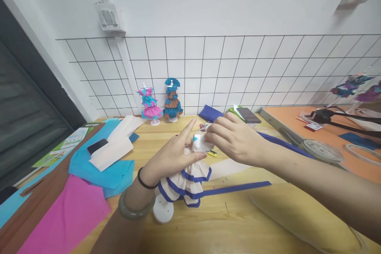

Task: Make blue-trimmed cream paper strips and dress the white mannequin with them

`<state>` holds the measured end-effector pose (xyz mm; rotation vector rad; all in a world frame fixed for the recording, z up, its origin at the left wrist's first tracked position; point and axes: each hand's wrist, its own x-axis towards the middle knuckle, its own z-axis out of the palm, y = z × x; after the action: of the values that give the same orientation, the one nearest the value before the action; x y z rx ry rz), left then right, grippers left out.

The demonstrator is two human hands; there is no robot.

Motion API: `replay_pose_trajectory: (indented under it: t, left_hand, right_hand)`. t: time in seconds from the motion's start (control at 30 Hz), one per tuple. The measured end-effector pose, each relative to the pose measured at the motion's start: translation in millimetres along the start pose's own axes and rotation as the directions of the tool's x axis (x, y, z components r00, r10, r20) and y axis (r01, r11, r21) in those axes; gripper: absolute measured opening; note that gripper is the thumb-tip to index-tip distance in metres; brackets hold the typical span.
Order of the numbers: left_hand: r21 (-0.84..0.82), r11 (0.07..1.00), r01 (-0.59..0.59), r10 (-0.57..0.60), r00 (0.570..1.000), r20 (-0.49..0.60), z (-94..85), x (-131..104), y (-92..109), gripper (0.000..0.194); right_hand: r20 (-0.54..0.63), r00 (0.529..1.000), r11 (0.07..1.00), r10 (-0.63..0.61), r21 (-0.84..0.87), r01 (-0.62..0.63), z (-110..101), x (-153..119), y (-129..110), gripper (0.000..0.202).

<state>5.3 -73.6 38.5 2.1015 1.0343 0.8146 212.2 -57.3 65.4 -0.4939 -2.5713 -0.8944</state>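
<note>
A small dress form in a white ruffled skirt with blue edging (pixel 186 185) leans over the wooden table, its round white base (pixel 163 209) tilted. My left hand (pixel 175 154) is around its upper part, thumb and a finger spread on either side of the white top. A white bundle with a light blue spot (pixel 201 143) is between my hands. My right hand (pixel 230 138) has its fingers curled and pressed against that bundle's right side; what its fingertips pinch is hidden. A blue strip (pixel 238 188) lies right of the skirt.
Two small dressed forms, one pink and blue (pixel 152 107), one brown and teal (pixel 173 101), stand by the grid wall. Blue crepe paper (pixel 114 172), pink paper (pixel 67 216) and a phone (pixel 97 147) lie left. A ribbon spool (pixel 321 150) is on the orange surface (pixel 285 117).
</note>
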Motion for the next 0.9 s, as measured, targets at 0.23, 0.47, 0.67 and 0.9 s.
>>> replay_pose_trajectory:
  t: [0.23,0.47,0.67,0.9]
  left_hand:
    - [0.131,0.991,-0.028,0.024,0.999,0.031,3.9,2.3,1.4,0.086]
    - [-0.129,0.991,0.017,-0.01,0.998,0.055,-0.6,-1.0,1.9,0.092]
    - [-0.124,0.992,0.033,-0.02,0.995,0.102,0.4,-1.7,0.8,0.093]
    - [-0.102,0.995,0.023,-0.004,0.983,0.183,2.6,-1.9,1.4,0.095]
  right_hand:
    - [-0.179,0.957,0.963,0.23,0.186,-0.196,-29.2,16.6,19.9,0.026]
    - [-0.03,0.998,0.892,0.063,0.45,-0.042,-25.4,1.7,19.4,0.021]
    - [0.026,0.999,0.938,0.035,0.344,-0.042,-12.5,-9.7,3.6,0.018]
    - [0.025,0.999,0.935,-0.037,0.355,0.026,-11.5,-7.7,-3.4,0.029]
